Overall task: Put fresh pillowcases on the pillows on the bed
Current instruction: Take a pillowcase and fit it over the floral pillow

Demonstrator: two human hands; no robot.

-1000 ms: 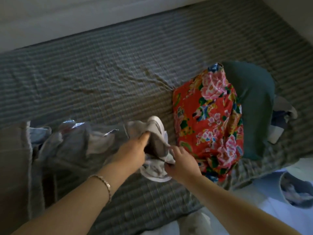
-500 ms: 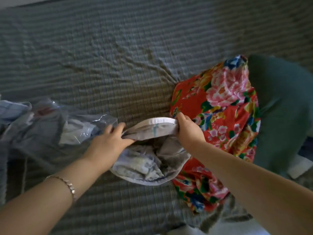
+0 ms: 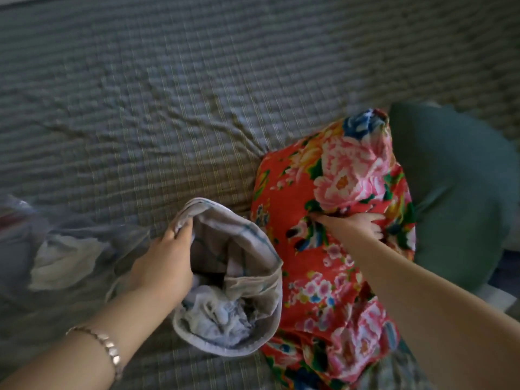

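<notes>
A grey checked pillowcase (image 3: 239,280) lies bunched on the bed with its mouth held wide. My left hand (image 3: 166,266) grips the left rim of that opening. To the right lies a pillow in a red floral cover (image 3: 337,249). My right hand (image 3: 354,225) rests on this floral pillow with the fingers curling into the fabric. A dark green pillow (image 3: 455,192) sits just beyond it on the right.
The bed is covered by a grey-green checked sheet (image 3: 168,108) with creases. A clear plastic bag (image 3: 70,249) holding pale fabric lies at the left. White and dark items show at the right edge.
My right hand has let go of the pillowcase rim and moved right onto the floral pillow. My left hand keeps the opening and the mouth has spread wider.
</notes>
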